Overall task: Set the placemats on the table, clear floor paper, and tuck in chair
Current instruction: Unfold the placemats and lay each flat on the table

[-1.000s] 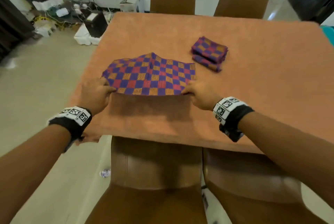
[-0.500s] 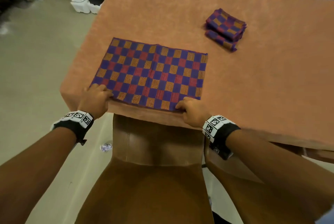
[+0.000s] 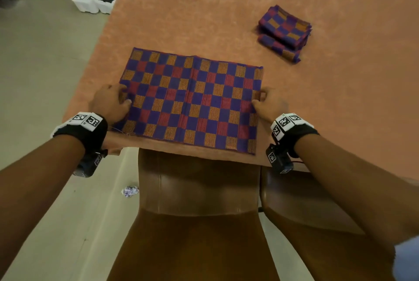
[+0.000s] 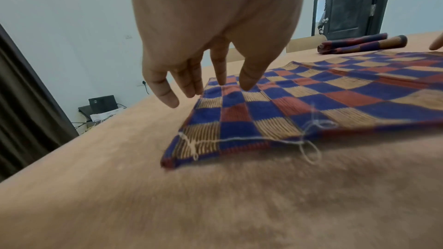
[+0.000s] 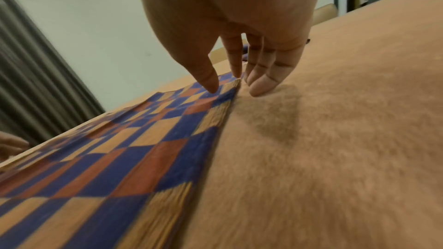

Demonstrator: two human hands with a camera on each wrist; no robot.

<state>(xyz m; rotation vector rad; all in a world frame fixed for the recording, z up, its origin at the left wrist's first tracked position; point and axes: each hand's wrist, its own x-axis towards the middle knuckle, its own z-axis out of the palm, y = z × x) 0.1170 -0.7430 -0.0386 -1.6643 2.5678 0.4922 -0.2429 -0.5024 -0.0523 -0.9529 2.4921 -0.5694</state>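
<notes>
Checked in purple, red and orange, a woven placemat (image 3: 192, 101) lies unfolded and flat on the tan-covered desk (image 3: 204, 8). Its near edge runs close to the desk's front edge, just beyond a brown chair (image 3: 197, 190).

Both arms reach forward over the chair, with marker bands on the wrists. The left hand (image 3: 108, 103) rests at the middle of the mat's left edge and the right hand (image 3: 271, 105) at the middle of its right edge. Neither hand grips anything. In the left wrist view the fingers (image 4: 189, 82) are straight and slightly apart, pointing down; the thumb and one fingertip touch the cloth and the others are off its edge. In the right wrist view the fingers (image 5: 261, 82) are straight and close together, with the thumb on the mat and the outer fingertips on the desk just beside it.

The step appears to be smoothing and squaring the mat. To do it well, press lightly and draw both hands outward evenly, so the centre fold line flattens and the edges stay parallel to the desk's.

More folded placemats (image 3: 284, 31) are stacked well apart, further back on the right. A crumpled paper (image 3: 130, 190) lies on the floor left of the chair.
</notes>
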